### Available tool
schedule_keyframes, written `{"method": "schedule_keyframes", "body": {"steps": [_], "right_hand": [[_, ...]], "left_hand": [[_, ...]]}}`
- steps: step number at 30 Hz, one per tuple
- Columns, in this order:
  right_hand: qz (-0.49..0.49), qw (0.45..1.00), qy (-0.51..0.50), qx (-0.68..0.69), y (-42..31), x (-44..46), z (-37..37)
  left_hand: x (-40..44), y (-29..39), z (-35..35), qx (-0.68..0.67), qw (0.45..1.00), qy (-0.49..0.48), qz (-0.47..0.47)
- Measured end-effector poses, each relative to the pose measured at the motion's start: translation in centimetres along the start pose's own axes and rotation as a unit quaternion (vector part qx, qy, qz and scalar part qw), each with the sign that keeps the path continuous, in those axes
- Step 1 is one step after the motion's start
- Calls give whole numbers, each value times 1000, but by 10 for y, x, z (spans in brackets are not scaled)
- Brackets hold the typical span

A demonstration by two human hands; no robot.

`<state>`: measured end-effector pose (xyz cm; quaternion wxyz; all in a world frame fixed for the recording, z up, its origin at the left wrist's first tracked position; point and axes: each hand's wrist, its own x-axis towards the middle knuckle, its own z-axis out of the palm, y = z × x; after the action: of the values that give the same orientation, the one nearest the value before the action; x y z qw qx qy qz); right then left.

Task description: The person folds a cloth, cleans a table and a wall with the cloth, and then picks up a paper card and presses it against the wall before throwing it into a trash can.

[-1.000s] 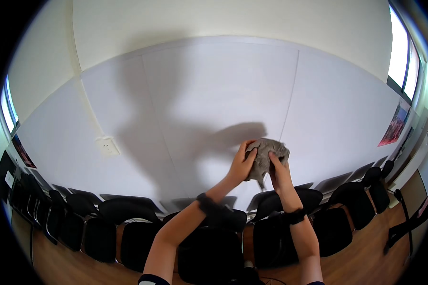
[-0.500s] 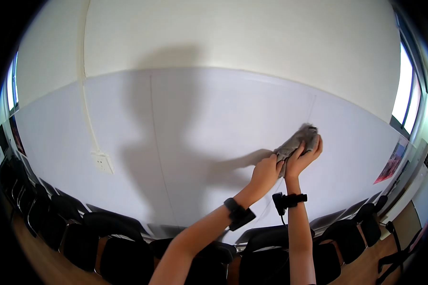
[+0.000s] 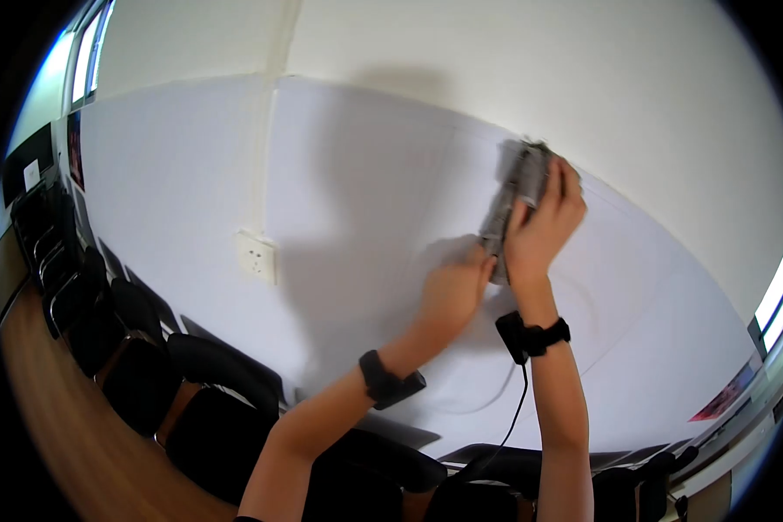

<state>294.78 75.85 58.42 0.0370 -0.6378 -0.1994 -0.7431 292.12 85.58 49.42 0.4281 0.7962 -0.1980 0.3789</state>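
Note:
A crumpled grey cloth [image 3: 528, 178] is spread lengthwise against the upper part of the white wall panel [image 3: 365, 209]. My right hand [image 3: 544, 222] grips its upper part, fingers wrapped over the right side and the thumb on the left. Lower down, my left hand [image 3: 455, 294], somewhat blurred, has its fingers closed on the cloth's bottom end. Each wrist wears a black strap with a small device, and a thin black cable hangs from the right one.
Black chairs [image 3: 222, 370] line the base of the wall. A white socket [image 3: 257, 257] sits on the wall at left, below a vertical cable strip [image 3: 268, 165]. Windows show at both sides, and a poster [image 3: 724, 393] hangs at lower right.
The bundled cloth was first held in front of the panel, then moved right against it, and now stands higher, near the panel's top edge. The view has turned and tilted.

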Motion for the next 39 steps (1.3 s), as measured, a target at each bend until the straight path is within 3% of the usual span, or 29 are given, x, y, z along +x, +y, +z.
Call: {"method": "schedule_keyframes", "body": {"steps": [3,6,8,10,12,14,17,19,20,21,23,25,29,31,33,34,36,39], "right_hand": [[-3,998,-42,35,-52,4,29],[58,983,-155,77,-101,-8,44],[21,973,-188,129,-135,-51,55],[-68,952,-283,98,-180,-108,52],[-125,898,-382,177,-215,-170,34],[-52,853,-448,261,-235,-211,9],[41,844,-420,332,-241,-190,-17],[114,838,-365,389,-229,-137,-27],[151,832,-335,416,-223,-106,-29],[159,810,-351,442,-215,-79,-33],[146,777,-388,473,-202,-39,-41],[103,753,-431,486,-190,-13,-48],[98,861,-379,324,-143,25,-51],[108,901,-373,193,-116,32,-44],[32,955,-272,115,-92,20,-26],[-11,974,-215,73,-84,19,-18],[0,976,-215,46,-74,19,-9],[-20,980,-199,14,-72,20,7]], "left_hand": [[-1,-37,-36,13,999,12,-44],[-14,-77,-65,18,995,-15,-94],[-47,-107,-77,22,993,-25,-117],[-103,-148,-91,-17,986,-103,-131],[-167,-173,-111,48,974,-190,-115],[-214,-192,-130,101,945,-284,-127],[-217,-188,-153,53,950,-286,-116],[-199,-176,-149,-133,971,-166,-107],[-184,-163,-149,-229,942,-172,-177],[-161,-135,-153,-327,916,-134,-191],[-125,-122,-129,-470,870,-2,-147],[-95,-110,-119,-465,868,57,-165],[-57,-60,-114,-381,888,171,-192],[-37,-62,-96,-181,967,144,-104],[-10,-63,-80,-37,993,113,-2],[-3,-59,-76,24,988,149,31],[17,-48,-72,143,960,222,98],[39,-38,-75,116,965,192,134]]}}
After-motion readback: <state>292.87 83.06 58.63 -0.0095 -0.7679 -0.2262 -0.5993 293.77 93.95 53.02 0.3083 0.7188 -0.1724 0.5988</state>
